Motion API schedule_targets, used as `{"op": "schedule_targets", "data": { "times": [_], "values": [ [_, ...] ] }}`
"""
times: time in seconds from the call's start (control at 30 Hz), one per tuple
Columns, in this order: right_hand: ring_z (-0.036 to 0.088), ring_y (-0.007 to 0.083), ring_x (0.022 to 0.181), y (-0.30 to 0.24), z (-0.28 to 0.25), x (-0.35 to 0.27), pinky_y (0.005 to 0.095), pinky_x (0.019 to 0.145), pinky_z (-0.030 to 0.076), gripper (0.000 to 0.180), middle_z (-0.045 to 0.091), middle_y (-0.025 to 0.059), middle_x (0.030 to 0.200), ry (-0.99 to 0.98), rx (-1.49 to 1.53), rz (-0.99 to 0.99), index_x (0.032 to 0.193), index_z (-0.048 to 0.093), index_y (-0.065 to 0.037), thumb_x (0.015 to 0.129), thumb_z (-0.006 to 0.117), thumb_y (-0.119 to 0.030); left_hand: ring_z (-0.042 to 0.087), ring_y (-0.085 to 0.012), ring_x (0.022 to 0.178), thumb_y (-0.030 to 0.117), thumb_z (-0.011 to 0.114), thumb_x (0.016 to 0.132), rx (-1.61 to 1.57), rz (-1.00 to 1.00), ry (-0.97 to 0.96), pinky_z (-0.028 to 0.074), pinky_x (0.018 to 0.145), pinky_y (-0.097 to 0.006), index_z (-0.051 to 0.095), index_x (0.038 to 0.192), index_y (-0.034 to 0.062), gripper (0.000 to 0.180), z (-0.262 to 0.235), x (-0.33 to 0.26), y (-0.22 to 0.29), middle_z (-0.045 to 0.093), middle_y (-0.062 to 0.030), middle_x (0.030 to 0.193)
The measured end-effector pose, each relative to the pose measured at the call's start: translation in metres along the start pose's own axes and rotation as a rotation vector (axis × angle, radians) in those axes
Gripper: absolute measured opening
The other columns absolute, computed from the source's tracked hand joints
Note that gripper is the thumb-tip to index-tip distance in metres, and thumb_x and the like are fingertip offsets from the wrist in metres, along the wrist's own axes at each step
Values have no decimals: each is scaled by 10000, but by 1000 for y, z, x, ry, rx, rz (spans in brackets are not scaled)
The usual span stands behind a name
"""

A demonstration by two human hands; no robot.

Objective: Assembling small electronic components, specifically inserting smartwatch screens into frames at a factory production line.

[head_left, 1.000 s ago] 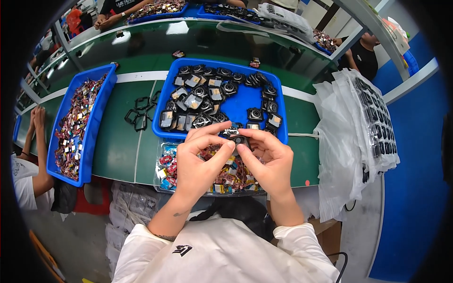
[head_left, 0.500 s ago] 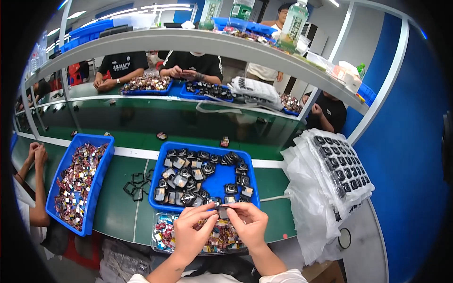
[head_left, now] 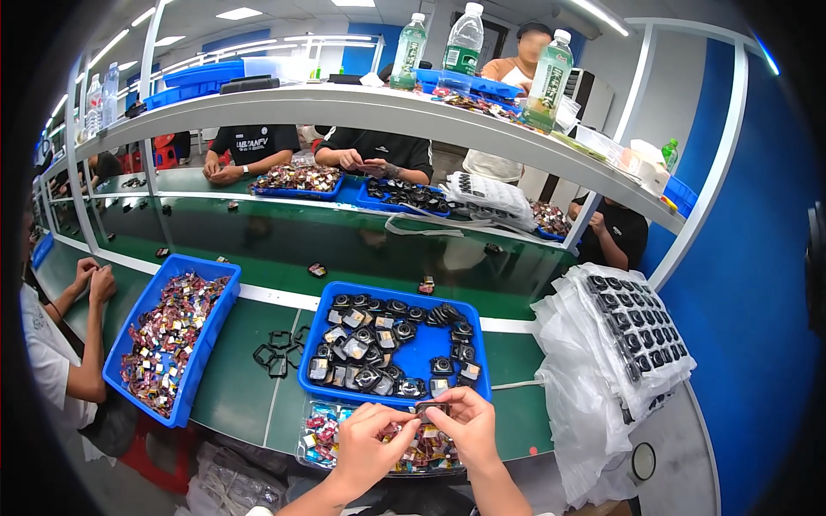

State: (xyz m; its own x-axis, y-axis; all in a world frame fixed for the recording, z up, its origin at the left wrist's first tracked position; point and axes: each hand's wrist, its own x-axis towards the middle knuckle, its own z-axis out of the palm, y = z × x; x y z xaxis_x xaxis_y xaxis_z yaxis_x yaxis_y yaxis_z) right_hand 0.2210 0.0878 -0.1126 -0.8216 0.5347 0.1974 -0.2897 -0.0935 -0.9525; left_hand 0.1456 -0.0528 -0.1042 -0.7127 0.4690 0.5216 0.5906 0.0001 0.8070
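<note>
Both hands hold a small black rectangular casing [head_left: 433,408] at the near edge of a blue tray. My left hand [head_left: 370,440] pinches one end of it with thumb and fingers. On its other end is my right hand [head_left: 467,423], fingers bent round it and thumb across its face. The blue tray [head_left: 483,361] carries many black camera-like units with round lenses, some showing pale square backs. Beneath my hands lies a clear plastic tray [head_left: 303,454] full of small circuit pieces in red, blue and yellow. My fingers partly hide the casing.
Left stands a long blue bin [head_left: 179,413] of small parts, beside a co-worker's hands [head_left: 96,277]. Black frames [head_left: 277,353] lie between bin and tray. White padded trays [head_left: 641,331] of black units are stacked right. A shelf [head_left: 344,101] with bottles spans above the dark belt [head_left: 284,236].
The whole view has shifted, so everything sits lower and further right. The casing appears turned a little between my fingers, showing a darker face. Both hands still grip it.
</note>
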Motion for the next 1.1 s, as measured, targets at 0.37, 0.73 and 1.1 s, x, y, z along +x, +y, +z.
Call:
{"op": "schedule_targets", "data": {
  "times": [0.37, 0.73, 1.1],
  "values": [
    [659, 154, 836, 9, 10, -8, 251, 723, 541, 143, 676, 178, 943, 13, -218, -350, 887, 594, 28, 766, 660, 68, 640, -112, 746, 12, 678, 809, -830, -520, -71, 514, 669, -218, 660, 925, -45, 131, 5, -8, -15, 676, -98, 845],
    [668, 192, 881, 5, 11, -15, 277, 760, 548, 121, 677, 170, 960, -17, -266, -287, 889, 604, 37, 782, 659, 43, 643, -122, 728, -17, 684, 787, -762, -563, -98, 509, 649, -218, 669, 857, -38, 75, -1, -9, -15, 679, -101, 818],
    [659, 214, 917, 4, 13, -16, 293, 783, 547, 123, 662, 190, 998, -48, -252, -294, 893, 590, 45, 790, 659, 49, 644, -126, 720, -37, 683, 778, -773, -542, 20, 516, 652, -230, 653, 874, -51, 101, 6, -11, -18, 678, -112, 808]
  ]
}}
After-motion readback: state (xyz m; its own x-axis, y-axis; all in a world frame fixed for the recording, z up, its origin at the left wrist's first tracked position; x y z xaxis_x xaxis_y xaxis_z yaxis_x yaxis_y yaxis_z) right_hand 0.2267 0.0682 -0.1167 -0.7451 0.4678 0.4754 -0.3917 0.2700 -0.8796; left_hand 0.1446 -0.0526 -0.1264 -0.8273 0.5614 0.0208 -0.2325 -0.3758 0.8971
